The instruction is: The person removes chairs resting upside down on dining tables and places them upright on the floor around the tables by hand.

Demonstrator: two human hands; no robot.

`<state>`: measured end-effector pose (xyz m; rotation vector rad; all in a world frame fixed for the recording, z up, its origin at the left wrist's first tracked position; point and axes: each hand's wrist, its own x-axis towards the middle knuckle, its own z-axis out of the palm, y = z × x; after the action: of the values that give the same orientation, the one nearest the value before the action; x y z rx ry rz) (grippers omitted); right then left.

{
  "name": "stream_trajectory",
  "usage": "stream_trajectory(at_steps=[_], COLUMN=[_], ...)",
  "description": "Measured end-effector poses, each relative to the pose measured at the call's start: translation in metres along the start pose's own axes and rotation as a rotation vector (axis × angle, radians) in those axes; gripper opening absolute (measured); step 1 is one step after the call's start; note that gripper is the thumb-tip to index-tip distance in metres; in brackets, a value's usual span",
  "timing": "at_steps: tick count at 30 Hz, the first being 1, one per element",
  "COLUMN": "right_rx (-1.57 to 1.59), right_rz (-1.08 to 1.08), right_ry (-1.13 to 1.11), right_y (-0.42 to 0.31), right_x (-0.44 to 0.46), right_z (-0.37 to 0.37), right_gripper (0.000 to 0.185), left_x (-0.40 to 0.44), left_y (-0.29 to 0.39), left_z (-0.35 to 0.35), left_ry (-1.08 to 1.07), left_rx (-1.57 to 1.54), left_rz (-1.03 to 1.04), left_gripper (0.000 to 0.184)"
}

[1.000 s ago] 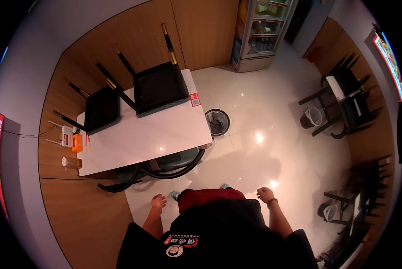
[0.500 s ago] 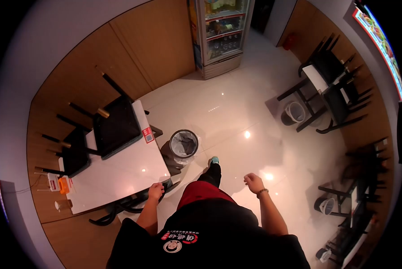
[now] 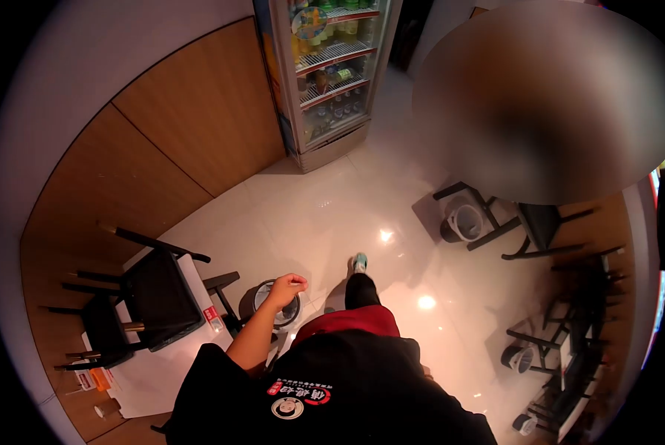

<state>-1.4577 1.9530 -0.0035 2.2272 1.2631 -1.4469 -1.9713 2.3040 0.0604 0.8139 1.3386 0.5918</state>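
Note:
My left hand (image 3: 289,288) reaches forward in front of my body, its fingers loosely bent and slightly apart, with nothing visible in it. Seen from above, it overlaps the lined trash bin (image 3: 283,314) on the floor; no contact shows. My right hand is hidden behind my black shirt (image 3: 347,389). One of my feet, in a light teal shoe (image 3: 359,262), is stretched forward on the shiny tiled floor (image 3: 325,211).
At left, upturned black chairs (image 3: 160,300) rest on a white table (image 3: 154,378). A glass-door drinks fridge (image 3: 332,81) stands ahead against wood panels (image 3: 199,111). Another bin (image 3: 462,223) sits by dark table legs at right. A blurred oval hides the upper right.
The view has moved forward, bringing the fridge nearer and the left table lower. My left hand has swung forward from beside the table corner; my right hand has dropped out of sight.

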Motion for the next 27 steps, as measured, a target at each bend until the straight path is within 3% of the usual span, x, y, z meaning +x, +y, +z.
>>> stream_trajectory(at_steps=[2, 5, 8, 10, 13, 14, 15, 16, 18, 19, 22, 23, 24, 27], right_rx=[-0.102, -0.343, -0.722, -0.555, 0.506, 0.725, 0.801, 0.851, 0.947, 0.698, 0.688, 0.633, 0.576, 0.382], right_rz=[-0.092, -0.244, -0.222, -0.412, 0.067, 0.045, -0.013, -0.071, -0.161, -0.266, -0.47, -0.496, -0.523, -0.547], right_ry=[0.005, -0.013, -0.163, -0.115, -0.359, -0.2, -0.137, -0.123, -0.216, 0.059, 0.021, -0.007, -0.02, -0.225], right_y=[-0.029, -0.07, -0.117, -0.199, -0.237, -0.319, -0.392, -0.461, -0.579, -0.671, -0.802, -0.831, -0.856, -0.9], right_x=[0.05, 0.145, 0.266, 0.292, 0.512, 0.501, 0.506, 0.52, 0.552, 0.504, 0.506, 0.499, 0.502, 0.519], right_z=[-0.026, -0.078, -0.158, -0.253, -0.321, -0.37, -0.408, -0.442, -0.492, -0.497, -0.484, -0.467, -0.45, -0.387], right_gripper=[0.034, 0.041, 0.036, 0.029, 0.023, 0.021, 0.019, 0.017, 0.015, 0.016, 0.015, 0.015, 0.017, 0.015], left_x=[0.024, 0.025, 0.014, 0.015, 0.021, 0.016, 0.016, 0.022, 0.042, 0.051, 0.069, 0.064, 0.057, 0.062], left_y=[0.001, 0.009, 0.023, 0.035, 0.039, 0.064, 0.083, 0.093, 0.078, 0.067, 0.044, 0.058, 0.065, 0.072], left_z=[-0.02, -0.052, -0.078, -0.086, -0.107, -0.1, -0.102, -0.102, -0.101, -0.107, -0.137, -0.152, -0.182, -0.27], left_ry=[-0.011, 0.305, 0.517, 0.651, 0.795, 0.866, 0.942, 1.007, 1.004, 0.974, 1.139, 1.179, 1.207, 1.587], left_rx=[0.081, 0.134, 0.095, -0.121, 0.01, 0.002, -0.006, -0.029, -0.17, -0.256, -0.272, -0.258, -0.273, -0.319], left_rz=[0.015, -0.018, -0.037, -0.104, 0.127, 0.177, 0.019, -0.141, -0.092, -0.022, -0.112, -0.184, -0.19, -0.052], left_gripper=[0.022, 0.021, 0.019, 0.02, 0.02, 0.018, 0.018, 0.018, 0.019, 0.02, 0.026, 0.042, 0.042, 0.073])
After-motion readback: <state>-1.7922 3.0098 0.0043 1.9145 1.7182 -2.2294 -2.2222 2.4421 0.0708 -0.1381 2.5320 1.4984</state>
